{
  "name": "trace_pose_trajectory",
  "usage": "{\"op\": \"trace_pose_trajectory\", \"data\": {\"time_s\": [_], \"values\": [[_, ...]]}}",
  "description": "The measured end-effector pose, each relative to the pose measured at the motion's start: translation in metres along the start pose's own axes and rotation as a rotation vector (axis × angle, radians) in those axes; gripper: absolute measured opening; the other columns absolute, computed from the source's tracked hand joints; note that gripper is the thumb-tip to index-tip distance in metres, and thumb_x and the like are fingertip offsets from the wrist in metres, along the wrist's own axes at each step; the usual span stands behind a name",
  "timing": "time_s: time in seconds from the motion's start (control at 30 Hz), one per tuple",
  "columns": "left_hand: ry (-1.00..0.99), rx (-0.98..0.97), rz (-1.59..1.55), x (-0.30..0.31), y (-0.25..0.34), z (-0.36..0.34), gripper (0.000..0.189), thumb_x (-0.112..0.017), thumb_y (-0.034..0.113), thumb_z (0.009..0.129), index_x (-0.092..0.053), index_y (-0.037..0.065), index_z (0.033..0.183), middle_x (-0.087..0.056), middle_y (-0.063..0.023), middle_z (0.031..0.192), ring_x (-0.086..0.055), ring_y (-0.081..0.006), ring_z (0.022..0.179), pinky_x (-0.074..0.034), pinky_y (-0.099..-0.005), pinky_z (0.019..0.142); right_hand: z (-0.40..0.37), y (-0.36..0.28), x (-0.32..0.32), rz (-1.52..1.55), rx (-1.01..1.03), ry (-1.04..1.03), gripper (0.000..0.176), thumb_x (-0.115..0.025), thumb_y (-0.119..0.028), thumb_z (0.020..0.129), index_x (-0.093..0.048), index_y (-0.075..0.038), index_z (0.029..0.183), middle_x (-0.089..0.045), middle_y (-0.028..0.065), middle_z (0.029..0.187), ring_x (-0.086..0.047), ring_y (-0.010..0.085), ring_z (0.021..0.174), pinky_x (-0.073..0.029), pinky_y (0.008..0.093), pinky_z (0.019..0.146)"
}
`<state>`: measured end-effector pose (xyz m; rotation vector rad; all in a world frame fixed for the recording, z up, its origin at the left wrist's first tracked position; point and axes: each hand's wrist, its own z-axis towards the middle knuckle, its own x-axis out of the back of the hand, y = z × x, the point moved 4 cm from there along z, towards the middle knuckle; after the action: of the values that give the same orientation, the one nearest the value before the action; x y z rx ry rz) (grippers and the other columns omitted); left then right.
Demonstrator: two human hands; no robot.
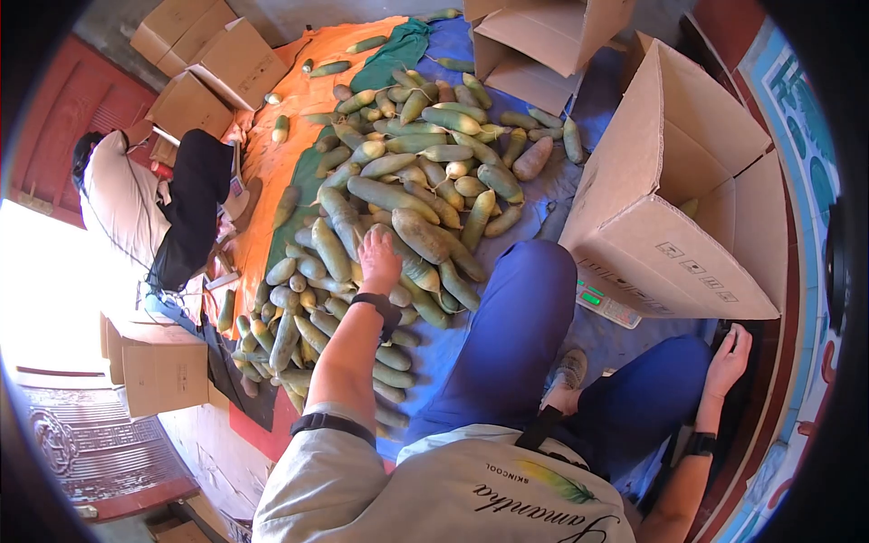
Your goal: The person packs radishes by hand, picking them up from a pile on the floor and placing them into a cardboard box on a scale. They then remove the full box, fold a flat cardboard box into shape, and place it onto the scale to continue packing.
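Note:
My left hand (378, 264) reaches over a large heap of green radishes (416, 143). Its fingers are slightly apart and touch a thick green radish (412, 262) near the middle of the heap; I see no firm grip. Other radishes lie close on both sides, among them a fat one (419, 236). My right hand (728, 360) is out at the right, beyond my knee, with loosely bent fingers and nothing visible in them. It is nearest the lower edge of a large open cardboard box (625, 235), which stands on a scale (608, 306) with a lit green display.
Orange (272, 195) and blue sheets (534, 204) lie under the heap. Empty-looking cartons (543, 45) stand at the back, more cartons (237, 65) at the back left. Another person (136, 199) bends down at the left. A carved wooden piece (100, 443) is at lower left.

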<state>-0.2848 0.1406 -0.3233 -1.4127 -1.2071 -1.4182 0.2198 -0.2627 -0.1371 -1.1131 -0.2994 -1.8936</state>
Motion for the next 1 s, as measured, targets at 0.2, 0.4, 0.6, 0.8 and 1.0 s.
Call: {"op": "trace_pose_trajectory", "data": {"time_s": [0.2,0.4,0.6,0.8,1.0], "values": [[-0.133,0.067,0.119,0.0,-0.013,0.027,0.056,-0.056,0.016,0.074,-0.044,0.01,0.128,-0.032,-0.0101,0.141,-0.025,-0.0272,0.133,-0.019,-0.0505,0.107,0.001,-0.001,0.001,-0.007,-0.018,0.003,0.014,-0.049,-0.007,0.089,-0.055,0.002,0.098,-0.056,0.0148,0.092,-0.056,0.0294,0.086,-0.044,0.0337,0.079],[-0.226,0.092,0.115,-0.014,-0.024,0.034,0.063,-0.052,0.012,0.075,-0.033,0.013,0.135,-0.028,-0.0071,0.143,-0.023,-0.023,0.134,-0.015,-0.0549,0.106,0.004,-0.008,0.003,-0.026,-0.045,-0.016,0.013,-0.05,-0.006,0.088,-0.055,0.002,0.097,-0.056,0.0148,0.092,-0.056,0.029,0.085,-0.044,0.0336,0.078],[-0.306,0.095,0.361,-0.021,-0.026,0.049,0.074,-0.067,0.028,0.074,-0.029,0.014,0.136,-0.035,-0.0069,0.138,-0.035,-0.0225,0.128,-0.021,-0.0516,0.106,0.007,-0.014,0.002,-0.029,-0.064,-0.007,0.012,-0.051,-0.005,0.086,-0.056,0.001,0.095,-0.056,0.0155,0.088,-0.056,0.0311,0.082,-0.045,0.0342,0.075],[-0.318,-0.098,0.446,-0.003,-0.012,0.035,0.066,-0.079,0.034,0.058,-0.051,0.016,0.115,-0.047,-0.0094,0.118,-0.044,-0.0263,0.114,-0.031,-0.0475,0.1,0.01,-0.029,0.007,-0.004,-0.047,0.045,0.008,-0.053,-0.003,0.083,-0.056,0.0,0.09,-0.056,0.014,0.085,-0.057,0.0315,0.078,-0.046,0.0353,0.07],[-0.348,-0.199,0.482,-0.009,-0.019,-0.006,0.07,-0.08,0.036,0.054,-0.052,0.01,0.113,-0.048,-0.0103,0.117,-0.045,-0.0259,0.113,-0.037,-0.0387,0.096,0.01,-0.029,0.007,0.03,-0.071,0.063,0.007,-0.054,-0.003,0.083,-0.057,-0.001,0.089,-0.058,0.0123,0.084,-0.059,0.029,0.076,-0.047,0.033,0.069]]}}
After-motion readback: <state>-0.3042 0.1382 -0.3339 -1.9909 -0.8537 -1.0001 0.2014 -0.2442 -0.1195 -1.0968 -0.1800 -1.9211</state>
